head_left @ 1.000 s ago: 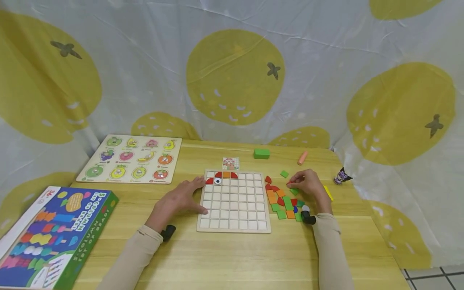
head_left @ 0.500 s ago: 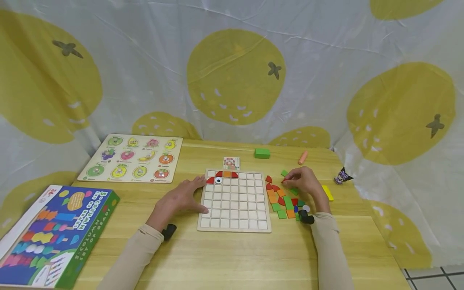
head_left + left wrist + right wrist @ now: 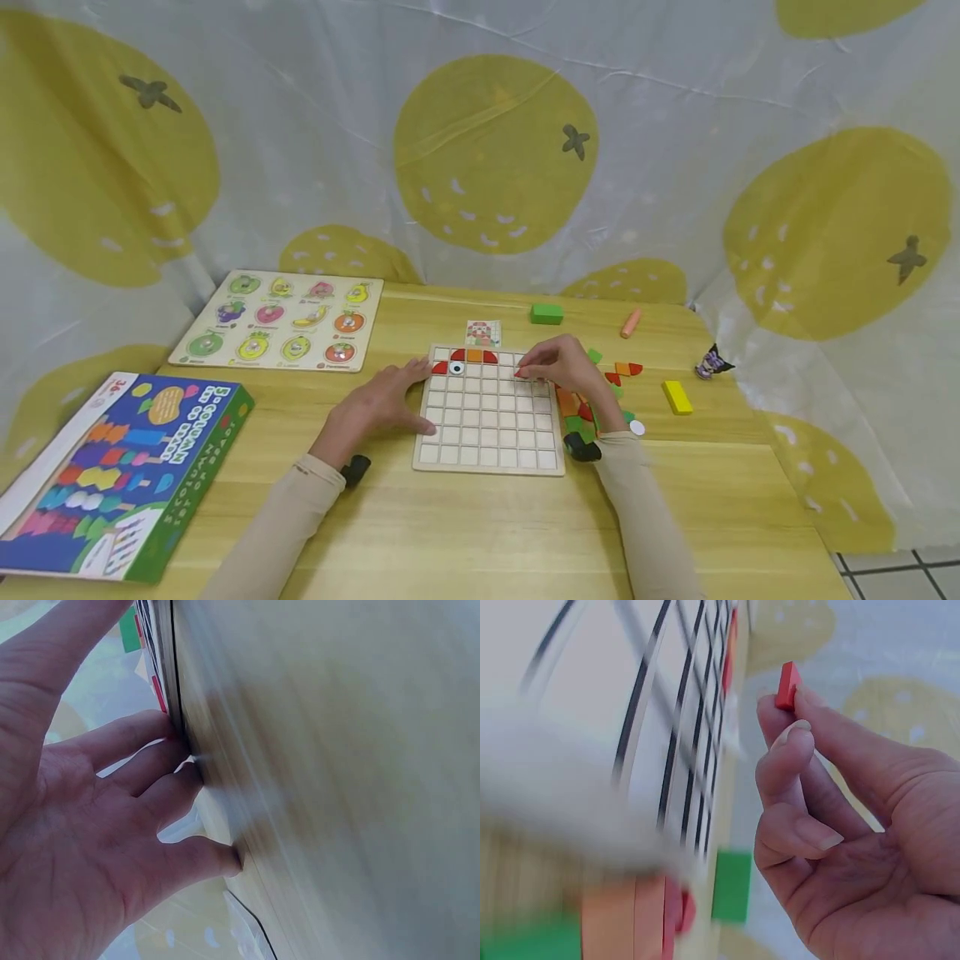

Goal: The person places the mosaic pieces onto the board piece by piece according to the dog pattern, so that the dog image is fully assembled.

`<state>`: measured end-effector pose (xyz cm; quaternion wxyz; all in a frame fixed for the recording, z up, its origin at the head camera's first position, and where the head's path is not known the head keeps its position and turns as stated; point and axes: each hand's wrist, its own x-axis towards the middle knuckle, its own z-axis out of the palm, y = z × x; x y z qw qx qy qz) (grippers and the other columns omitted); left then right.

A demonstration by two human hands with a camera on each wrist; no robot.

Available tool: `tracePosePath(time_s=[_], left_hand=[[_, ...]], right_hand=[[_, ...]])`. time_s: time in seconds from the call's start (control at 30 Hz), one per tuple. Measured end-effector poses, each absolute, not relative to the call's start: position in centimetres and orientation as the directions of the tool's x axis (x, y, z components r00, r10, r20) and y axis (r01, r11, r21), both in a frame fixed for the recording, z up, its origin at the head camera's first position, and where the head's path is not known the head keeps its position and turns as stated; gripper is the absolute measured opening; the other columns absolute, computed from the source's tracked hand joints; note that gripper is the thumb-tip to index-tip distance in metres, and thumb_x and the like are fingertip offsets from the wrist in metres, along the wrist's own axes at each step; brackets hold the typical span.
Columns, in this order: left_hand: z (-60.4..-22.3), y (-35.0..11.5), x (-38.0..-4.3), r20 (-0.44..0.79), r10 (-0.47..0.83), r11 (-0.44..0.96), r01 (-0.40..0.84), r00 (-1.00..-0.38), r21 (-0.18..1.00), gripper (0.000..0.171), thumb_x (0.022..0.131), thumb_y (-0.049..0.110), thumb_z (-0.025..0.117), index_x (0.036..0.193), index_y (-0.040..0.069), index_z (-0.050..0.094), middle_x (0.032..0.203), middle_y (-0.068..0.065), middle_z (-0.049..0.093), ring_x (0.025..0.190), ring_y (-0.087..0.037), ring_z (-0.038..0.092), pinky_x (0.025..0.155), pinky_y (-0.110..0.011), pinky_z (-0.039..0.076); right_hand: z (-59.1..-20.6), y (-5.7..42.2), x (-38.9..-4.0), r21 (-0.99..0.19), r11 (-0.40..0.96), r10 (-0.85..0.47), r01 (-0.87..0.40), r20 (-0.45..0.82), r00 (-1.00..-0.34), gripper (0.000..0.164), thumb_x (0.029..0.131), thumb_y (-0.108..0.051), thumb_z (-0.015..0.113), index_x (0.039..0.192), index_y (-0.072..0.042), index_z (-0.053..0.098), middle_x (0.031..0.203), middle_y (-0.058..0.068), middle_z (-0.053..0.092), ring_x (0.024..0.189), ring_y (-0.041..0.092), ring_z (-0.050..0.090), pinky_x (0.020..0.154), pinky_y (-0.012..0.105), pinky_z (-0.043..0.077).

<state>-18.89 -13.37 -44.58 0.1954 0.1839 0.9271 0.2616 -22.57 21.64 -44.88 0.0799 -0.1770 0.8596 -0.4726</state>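
Far left on the counter (image 3: 465, 525), here's the blue and green box (image 3: 127, 475), with the fruit puzzle board (image 3: 232, 350) lying flat just beyond it. Next comes the left hand (image 3: 378, 400), fingers spread, thumb wide of the rest, resting at the near-left side of the grid board (image 3: 489, 417). Up in that board's top left sit red curved pieces, an orange square (image 3: 475, 357) and a white eye disc (image 3: 456, 367); the small picture card (image 3: 483, 333) lies just past the far edge. Now the right hand (image 3: 561, 367), over the board's upper right: thumb and finger pinch a red piece (image 3: 787, 686), held up off the squares, the other fingers curled in. The green block (image 3: 546, 314) sits beyond. Right of the board, the loose pieces (image 3: 585, 411) lie partly hidden by that arm, then the orange stick (image 3: 631, 323), the white disc (image 3: 637, 427), the yellow block (image 3: 677, 397) and, at the end, the purple-and-black figurine (image 3: 712, 362).
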Motion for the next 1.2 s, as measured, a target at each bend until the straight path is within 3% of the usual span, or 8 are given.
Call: tracePosePath(time_s=[0.47, 0.63, 0.87, 1.2], left_hand=[[-44.7, -13.1, -19.2, -0.277, 0.443, 0.795, 0.232, -0.853, 0.56, 0.107, 0.082, 0.046, 0.095, 0.168, 0.013, 0.04, 0.179, -0.012, 0.025, 0.161, -0.048, 0.023, 0.126, -0.065, 0.028], [-44.6, -13.2, -19.0, -0.294, 0.418, 0.809, 0.205, -0.859, 0.551, 0.109, 0.081, 0.046, 0.095, 0.169, 0.015, 0.039, 0.179, -0.011, 0.024, 0.161, -0.048, 0.025, 0.125, -0.067, 0.031], [-44.6, -13.4, -18.9, -0.285, 0.426, 0.808, 0.218, -0.859, 0.548, 0.109, 0.081, 0.046, 0.096, 0.169, 0.014, 0.039, 0.178, -0.012, 0.026, 0.16, -0.049, 0.026, 0.124, -0.068, 0.032], [-44.6, -13.5, -19.0, -0.271, 0.441, 0.804, 0.241, -0.856, 0.544, 0.109, 0.082, 0.046, 0.095, 0.168, 0.011, 0.039, 0.178, -0.013, 0.027, 0.16, -0.051, 0.026, 0.124, -0.068, 0.031]], right_hand=[[-46.1, 14.9, -24.3, -0.864, 0.478, -0.351, -0.157, -0.024, -0.936, 0.006, 0.093, -0.008, 0.085, 0.093, -0.002, 0.084, 0.082, 0.009, 0.08, 0.063, 0.025, 0.069, 0.059, 0.031, 0.056], [-46.3, 13.8, -24.7, -0.844, 0.511, -0.347, -0.161, -0.031, -0.937, 0.007, 0.092, -0.007, 0.086, 0.093, 0.0, 0.084, 0.079, 0.007, 0.077, 0.062, 0.021, 0.067, 0.06, 0.028, 0.056], [-46.5, 13.0, -24.9, -0.777, 0.607, -0.307, -0.169, -0.033, -0.951, 0.006, 0.09, -0.009, 0.089, 0.093, -0.004, 0.086, 0.086, 0.002, 0.078, 0.075, 0.013, 0.067, 0.068, 0.025, 0.055], [-46.8, 12.8, -25.1, -0.767, 0.62, -0.286, -0.166, -0.024, -0.958, 0.004, 0.089, -0.007, 0.089, 0.092, -0.004, 0.087, 0.087, 0.004, 0.08, 0.077, 0.013, 0.068, 0.068, 0.025, 0.055]])
